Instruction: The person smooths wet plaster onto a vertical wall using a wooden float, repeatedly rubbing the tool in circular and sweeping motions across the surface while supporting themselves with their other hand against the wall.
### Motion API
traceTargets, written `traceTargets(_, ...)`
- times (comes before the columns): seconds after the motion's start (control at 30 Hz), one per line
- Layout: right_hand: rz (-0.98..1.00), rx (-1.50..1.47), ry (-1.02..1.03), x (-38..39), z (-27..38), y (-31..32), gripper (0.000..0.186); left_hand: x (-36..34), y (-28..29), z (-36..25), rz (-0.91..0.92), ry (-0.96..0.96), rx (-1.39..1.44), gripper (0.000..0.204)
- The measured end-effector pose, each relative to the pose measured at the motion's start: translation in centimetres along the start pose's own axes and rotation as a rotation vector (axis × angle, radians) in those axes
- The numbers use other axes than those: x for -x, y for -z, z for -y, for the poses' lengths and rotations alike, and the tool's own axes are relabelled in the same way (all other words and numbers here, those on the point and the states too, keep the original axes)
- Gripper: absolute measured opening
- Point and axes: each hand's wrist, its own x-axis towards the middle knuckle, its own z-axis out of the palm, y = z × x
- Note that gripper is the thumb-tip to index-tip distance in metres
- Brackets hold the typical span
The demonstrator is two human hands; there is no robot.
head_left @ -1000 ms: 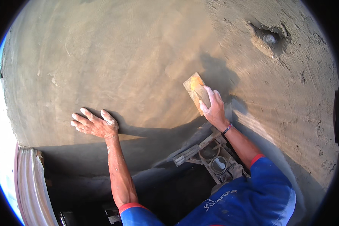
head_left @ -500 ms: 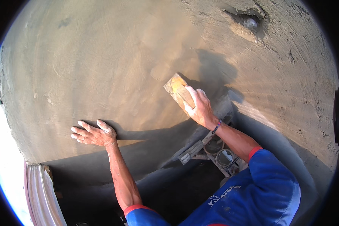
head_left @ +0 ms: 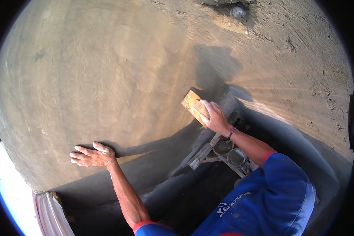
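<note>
My left hand [head_left: 92, 156], dusted pale, rests with spread fingers against the smooth plastered wall [head_left: 94, 70] at the lower left. My right hand [head_left: 216, 118] grips a worn, mortar-stained yellowish float [head_left: 192, 102], held on the plaster near the corner, right of centre. Its shadow lies on the surface above it. The adjoining plaster surface [head_left: 295, 70] on the right is rougher and has a hollow with a pale round thing [head_left: 238, 12] in it.
Below me stands a dirty scaffold or ladder frame [head_left: 200, 155] with a round container [head_left: 236, 157] beside it, over dark shadow. At the lower left a pale draped sheet [head_left: 53, 214] hangs at the wall's bright edge [head_left: 6, 161].
My left hand has moved down the wall. My right hand and float moved leftward, then a little down and right. The view has shifted, with the hollow now higher in the picture.
</note>
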Motion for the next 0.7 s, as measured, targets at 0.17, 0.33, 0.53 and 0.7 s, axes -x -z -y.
traceTargets(0.17, -0.269, -0.047, 0.107, -8.3, 2.0, 3.8, 0.063, 0.1, -0.1, 0.2, -0.037, -0.021, 0.013, 0.076)
traceTargets(0.33, -0.27, -0.009, 0.107, -10.9, -0.1, 0.9, 0.065, 0.1, 0.0, 0.0, -0.017, 0.004, 0.013, 0.075)
traceTargets(0.53, -0.084, 0.023, -0.055, -5.5, -3.1, 1.2, 0.064, -0.1, 0.0, -0.1, -0.011, -0.056, -0.002, 0.072)
traceTargets(0.7, -0.32, -0.011, 0.206, -14.2, 4.9, 6.1, 0.065, 0.1, 0.3, 0.5, -0.003, -0.023, -0.004, 0.071)
